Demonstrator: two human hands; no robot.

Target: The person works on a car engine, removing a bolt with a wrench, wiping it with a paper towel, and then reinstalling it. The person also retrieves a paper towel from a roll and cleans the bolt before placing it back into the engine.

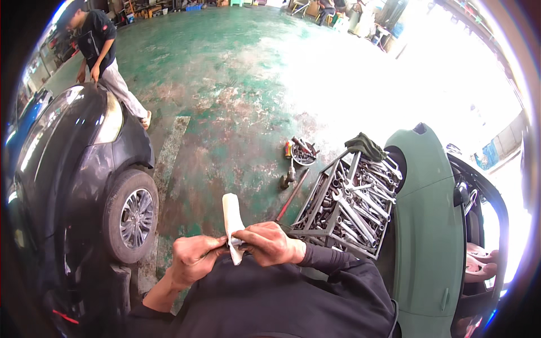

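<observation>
1. Both our hands pinch one white cloth low in the centre of the frame: the left hand and the right hand meet at it with fingertips closed on the fabric.
2. We see the grip fall on the cloth's lower part; the pinch sits between the two hands, where thumbs and forefingers come together.
3. Above the grip the cloth stands up as a narrow folded strip, rising toward the middle of the frame and leaning slightly left. Below the grip a short pointed end hangs down over our dark sleeve.
4. We cannot tell whether anything is wrapped inside the cloth at the pinch.
5. Right of our hands, a metal rack full of wrenches and sockets leans against a green car panel at the right of the frame, with a dark rag draped over its top.
6. On the green floor above the hands lie a long bar, a small air tool and a bowl of parts, well apart from the cloth.
7. A black car fills the left side; its wheel is near our left hand.
8. In the upper left, another person leans a hand on that car's bonnet.
</observation>
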